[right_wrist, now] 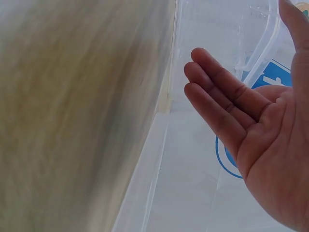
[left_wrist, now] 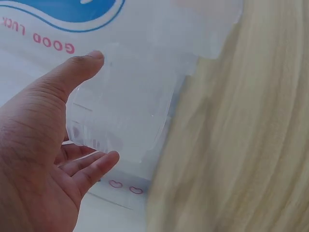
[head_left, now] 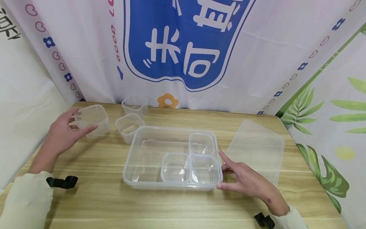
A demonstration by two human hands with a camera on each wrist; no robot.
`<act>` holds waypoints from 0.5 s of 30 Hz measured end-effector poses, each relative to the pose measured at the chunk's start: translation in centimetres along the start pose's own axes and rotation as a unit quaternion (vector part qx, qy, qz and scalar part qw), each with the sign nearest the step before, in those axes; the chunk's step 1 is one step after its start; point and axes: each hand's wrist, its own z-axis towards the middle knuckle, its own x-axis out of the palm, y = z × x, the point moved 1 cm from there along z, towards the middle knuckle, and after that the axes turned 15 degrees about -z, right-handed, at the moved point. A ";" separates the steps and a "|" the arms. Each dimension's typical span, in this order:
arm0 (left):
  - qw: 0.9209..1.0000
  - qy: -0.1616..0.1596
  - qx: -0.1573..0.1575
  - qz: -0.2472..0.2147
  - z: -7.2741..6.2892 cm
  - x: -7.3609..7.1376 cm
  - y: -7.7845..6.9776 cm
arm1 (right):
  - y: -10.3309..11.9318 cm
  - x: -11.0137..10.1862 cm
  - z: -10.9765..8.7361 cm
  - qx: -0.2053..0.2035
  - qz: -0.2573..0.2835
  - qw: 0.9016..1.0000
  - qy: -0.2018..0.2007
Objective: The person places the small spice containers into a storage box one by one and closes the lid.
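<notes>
A small clear plastic container (head_left: 95, 119) is between the thumb and fingers of my left hand (head_left: 63, 131), which grips it at the table's left side. The same container (left_wrist: 130, 106) shows in the left wrist view. At the middle of the table stands a large clear plastic box (head_left: 151, 185). Three small containers sit in its right part: one at the back (head_left: 201, 140), two along the front. My right hand (head_left: 247, 179) touches the box's right side with its thumb and fingertips. In the right wrist view, that hand's fingers (right_wrist: 224, 118) look straight.
Two more small clear containers, one nearer (head_left: 130, 127) and one behind (head_left: 135, 106), stand left of the box's back corner. To the right, a flat translucent lid (head_left: 257, 143) lies on the wooden table (head_left: 160, 208). A printed curtain (head_left: 100, 63) hangs at the back edge.
</notes>
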 end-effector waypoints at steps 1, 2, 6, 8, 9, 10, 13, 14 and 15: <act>1.000 -0.005 0.004 -0.002 -0.1 -0.1 -0.3 | 0.0 0.0 0.0 -0.001 -0.002 1.000 0.000; 1.000 -0.010 0.008 -0.004 -0.2 -0.2 -0.6 | 0.0 0.0 0.1 0.000 -0.007 1.000 -0.001; 0.999 -0.027 0.020 0.000 -0.4 -0.3 -1.9 | 0.0 0.0 0.1 0.006 -0.026 1.000 -0.004; 0.999 -0.031 0.025 0.006 -0.5 -0.3 -2.5 | 0.1 0.0 0.1 0.007 -0.028 1.000 -0.004; 0.999 -0.032 0.027 0.009 -0.6 -0.3 -2.8 | 0.1 0.0 0.1 0.007 -0.027 1.000 -0.004; 0.999 -0.032 0.028 0.009 -0.6 -0.3 -3.2 | 0.1 0.0 0.1 0.006 -0.026 1.000 -0.004; 0.999 -0.027 0.031 0.005 -0.8 0.0 -4.3 | 0.1 0.1 0.1 0.004 -0.022 1.000 -0.003; 0.999 -0.024 0.032 0.001 -0.9 0.1 -4.7 | 0.1 0.1 0.1 0.004 -0.022 1.000 -0.003; 0.999 -0.021 0.034 -0.002 -1.0 0.3 -5.1 | 0.1 0.1 0.1 0.004 -0.021 1.000 -0.002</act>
